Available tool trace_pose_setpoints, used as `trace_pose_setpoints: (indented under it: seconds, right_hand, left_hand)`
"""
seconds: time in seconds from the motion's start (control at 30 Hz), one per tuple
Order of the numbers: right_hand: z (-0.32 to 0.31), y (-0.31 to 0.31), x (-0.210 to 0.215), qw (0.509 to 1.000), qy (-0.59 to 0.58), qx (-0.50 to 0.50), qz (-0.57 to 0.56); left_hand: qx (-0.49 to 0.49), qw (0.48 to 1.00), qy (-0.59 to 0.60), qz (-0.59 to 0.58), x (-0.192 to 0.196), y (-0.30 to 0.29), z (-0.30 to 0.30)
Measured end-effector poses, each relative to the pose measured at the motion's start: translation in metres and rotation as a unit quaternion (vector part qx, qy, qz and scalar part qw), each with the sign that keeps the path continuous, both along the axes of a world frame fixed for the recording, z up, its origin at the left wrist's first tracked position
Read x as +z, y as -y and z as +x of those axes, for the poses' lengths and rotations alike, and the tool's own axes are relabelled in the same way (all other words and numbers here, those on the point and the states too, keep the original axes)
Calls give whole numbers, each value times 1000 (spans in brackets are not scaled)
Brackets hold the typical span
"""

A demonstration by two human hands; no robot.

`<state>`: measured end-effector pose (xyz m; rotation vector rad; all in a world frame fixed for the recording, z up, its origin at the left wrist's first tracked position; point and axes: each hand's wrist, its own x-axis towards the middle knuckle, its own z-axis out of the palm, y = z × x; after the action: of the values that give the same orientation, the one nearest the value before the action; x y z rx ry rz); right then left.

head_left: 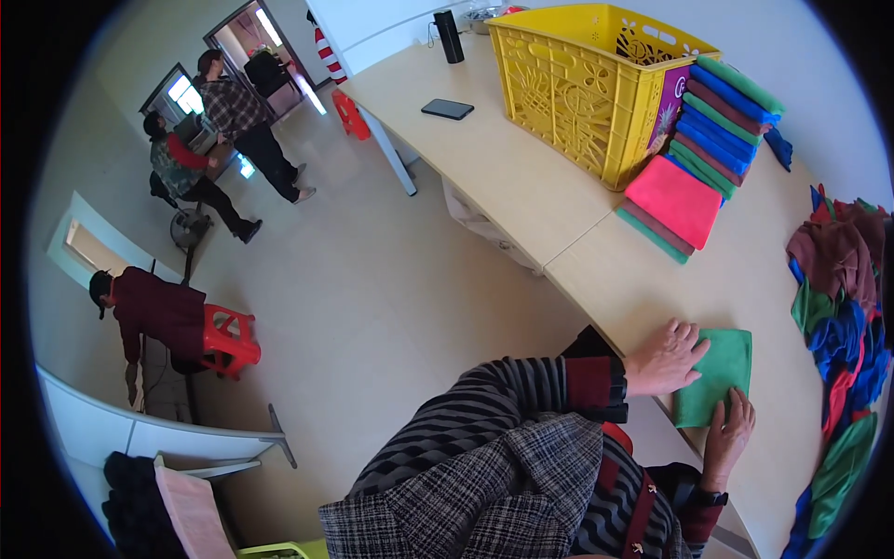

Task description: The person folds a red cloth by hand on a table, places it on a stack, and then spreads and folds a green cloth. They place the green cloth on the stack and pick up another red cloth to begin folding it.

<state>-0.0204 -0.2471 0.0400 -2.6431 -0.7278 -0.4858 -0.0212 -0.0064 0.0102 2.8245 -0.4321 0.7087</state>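
A green cloth (722,373), folded into a rectangle, lies flat on the light wooden table near its edge. Across its left edge rests my left hand (666,357), with fingers stretched out and a little apart. My right hand (730,438) touches the lower right edge of the same cloth. Its fingers lie on the fabric, and I see nothing gripped in them. Farther up the table is a low pile of folded cloths (675,200), red on top with brown and green below. A taller stack of folded blue, green and brown cloths (719,130) stands behind it.
A yellow plastic crate (559,102) stands beside the stacks. Loose crumpled cloths (843,279) cover the table's right side. A phone (448,109) and a black box-shaped object (448,37) lie farther off. Several people are across the room, one near a red stool (230,340).
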Motion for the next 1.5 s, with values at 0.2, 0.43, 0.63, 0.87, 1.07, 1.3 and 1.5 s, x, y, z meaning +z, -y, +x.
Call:
trace_pose_setpoints:
  seconds: [0.2,0.43,0.63,0.87,1.07,1.3,1.5]
  right_hand:
    - [50,-6,1,991,-73,87,69]
    - [42,-35,7,997,-55,57,-16]
    - [32,-55,-14,995,-36,4,-90]
    - [27,-62,-13,993,-38,-22,-110]
    - [36,-55,-15,992,-40,-34,-112]
    - [59,-34,-27,991,-80,-63,-85]
    - [64,-30,-37,992,-65,-63,-85]
  left_hand:
    - [54,998,-36,22,17,-11,-29]
    - [28,998,-56,-8,33,-20,-34]
    - [-39,995,27,-88,23,4,17]
    - [-122,977,-98,-145,-3,12,38]
    - [-107,976,-117,-146,0,12,35]
    - [-98,976,-141,-136,11,10,31]
    - [-70,976,-126,-160,0,10,34]
